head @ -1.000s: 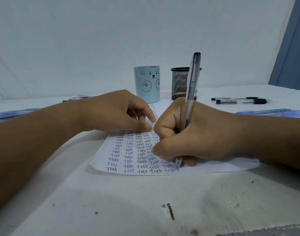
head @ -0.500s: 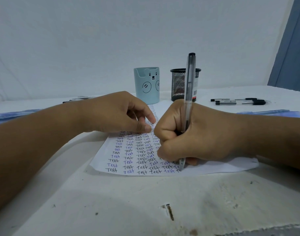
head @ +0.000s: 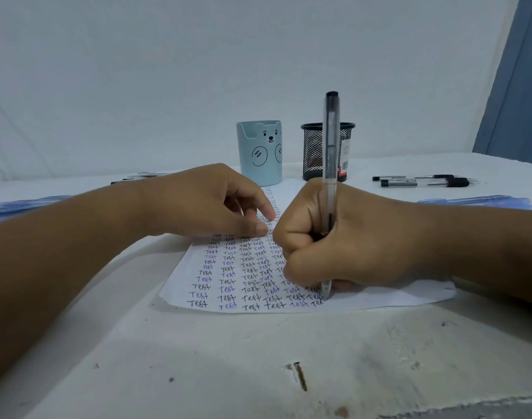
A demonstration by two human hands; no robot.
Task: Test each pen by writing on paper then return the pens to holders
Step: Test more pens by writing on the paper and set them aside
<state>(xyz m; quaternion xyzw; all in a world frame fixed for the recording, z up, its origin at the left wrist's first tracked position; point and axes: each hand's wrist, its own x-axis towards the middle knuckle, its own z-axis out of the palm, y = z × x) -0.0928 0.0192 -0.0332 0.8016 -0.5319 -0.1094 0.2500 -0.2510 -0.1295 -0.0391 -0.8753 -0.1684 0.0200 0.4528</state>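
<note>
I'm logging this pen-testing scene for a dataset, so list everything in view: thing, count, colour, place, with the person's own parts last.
paper: one, white, rows of "Test" in black and blue, centre of table
pen in use: one, clear barrel with black cap end, upright, tip on paper's lower rows
bear holder: one, light blue, behind paper
mesh holder: one, black, right of bear holder
black pens: a few, count unclear, lying right of mesh holder
blue pens, right: count unclear, far right
blue pens, left: count unclear, far left
dark pens, left: count unclear, behind left arm
table: one, white, chipped
left hand: resting on paper
right hand: gripping pen in use
</note>
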